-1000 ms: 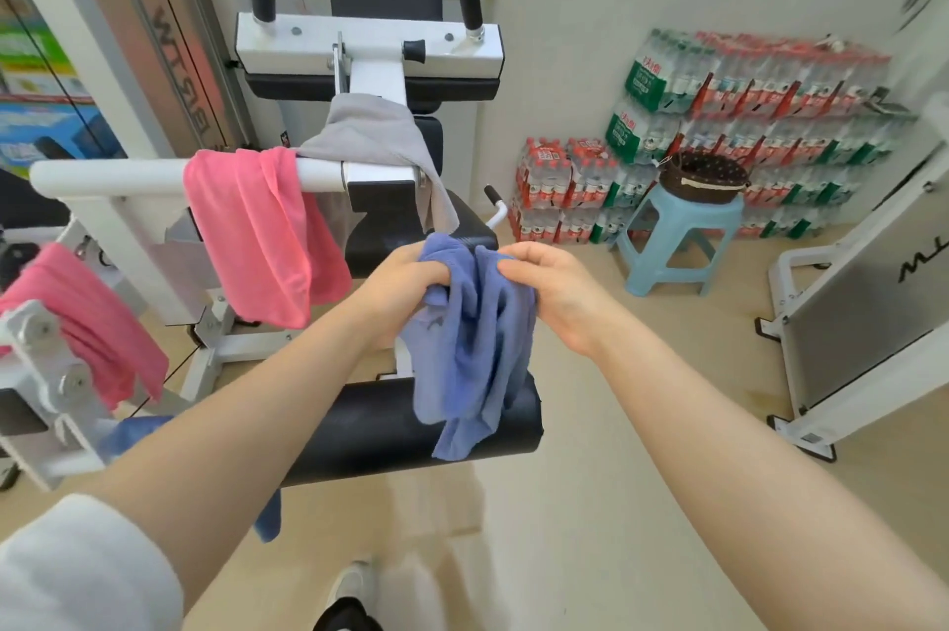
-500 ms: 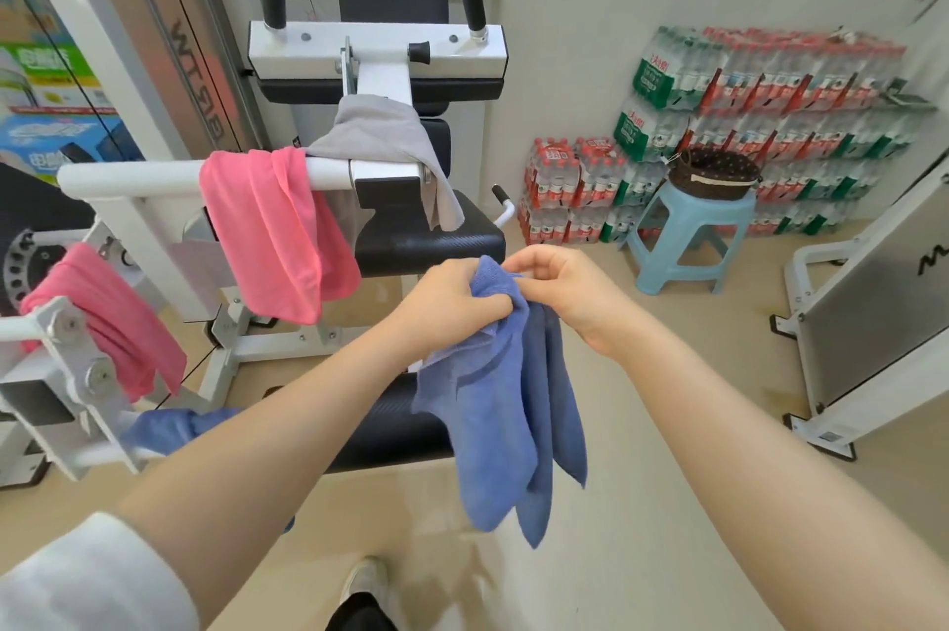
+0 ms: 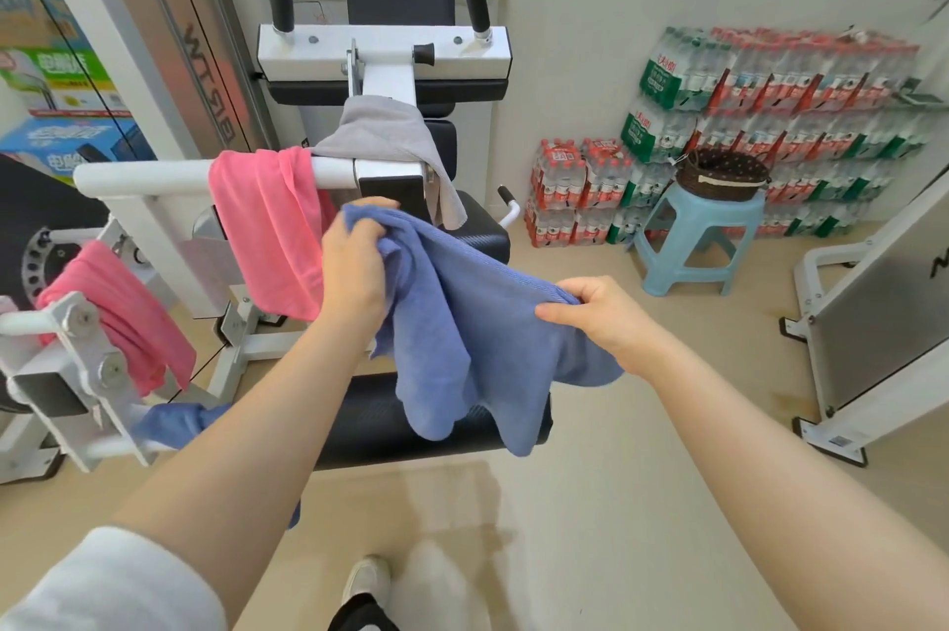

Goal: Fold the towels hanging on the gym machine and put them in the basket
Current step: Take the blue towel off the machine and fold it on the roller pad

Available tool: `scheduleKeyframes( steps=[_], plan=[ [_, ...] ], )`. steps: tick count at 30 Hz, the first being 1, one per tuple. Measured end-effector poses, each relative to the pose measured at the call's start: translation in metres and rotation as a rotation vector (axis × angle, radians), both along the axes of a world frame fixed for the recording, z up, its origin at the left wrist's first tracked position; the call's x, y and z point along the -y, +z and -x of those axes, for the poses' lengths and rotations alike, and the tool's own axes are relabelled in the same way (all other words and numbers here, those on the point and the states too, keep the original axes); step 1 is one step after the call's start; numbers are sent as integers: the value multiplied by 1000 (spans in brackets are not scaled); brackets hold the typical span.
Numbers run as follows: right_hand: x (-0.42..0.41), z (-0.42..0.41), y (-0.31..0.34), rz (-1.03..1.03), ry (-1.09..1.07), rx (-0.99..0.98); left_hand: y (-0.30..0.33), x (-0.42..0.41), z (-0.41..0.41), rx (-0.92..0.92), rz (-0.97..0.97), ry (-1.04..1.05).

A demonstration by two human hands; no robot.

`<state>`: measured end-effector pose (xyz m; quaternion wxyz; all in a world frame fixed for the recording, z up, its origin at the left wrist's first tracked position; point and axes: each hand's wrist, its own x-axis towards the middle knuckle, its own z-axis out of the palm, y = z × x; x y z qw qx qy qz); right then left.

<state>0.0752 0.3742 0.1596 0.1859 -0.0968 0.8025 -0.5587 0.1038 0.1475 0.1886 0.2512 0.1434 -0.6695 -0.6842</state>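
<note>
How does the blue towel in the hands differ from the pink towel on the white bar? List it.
The blue cloth towel is off the machine, stretched between the left hand and right hand; the pink cloth towel hangs draped over the white bar, untouched. Blue is spread sideways; pink hangs straight down. Both are unfolded.

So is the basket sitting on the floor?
No, the basket sits on top of the blue stool, beside the stacked water bottles.

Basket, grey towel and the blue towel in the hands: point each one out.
basket (image 3: 723, 178): head view, on its dark woven side wall, atop the stool.
grey towel (image 3: 382, 130): head view, on the fabric draped over the machine's white bar.
blue towel (image 3: 452, 317): head view, on the cloth hanging between both hands.
</note>
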Motion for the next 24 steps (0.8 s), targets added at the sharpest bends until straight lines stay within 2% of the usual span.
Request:
scheduleKeyframes(
  steps=[3,7,8,10,13,15,19,20,22,24],
  plan=[
    [3,-4,-1,1,21,-45,-14,-10,-6,182,403,-225],
    [19,-12,15,-9,164,-95,-20,-36,-23,224,741,-649],
    [23,-13,19,20,201,-78,-17,-43,-25,235,771,-737],
    [25,-12,25,92,246,-27,-14,-52,-27,242,751,-798],
    [20,-11,27,199,308,83,-12,-47,-25,222,735,-657],
    [14,-11,24,197,301,98,-15,-38,-22,224,634,-558],
    [2,-9,14,104,166,112,-15,-13,-14,193,0,-308],
    [1,-9,12,93,142,99,-14,-6,-13,195,-106,-277],
    [2,-9,10,116,94,81,-16,0,-12,241,-128,-267],
    [9,-9,10,184,36,93,-19,2,-11,343,9,-268]
  ],
)
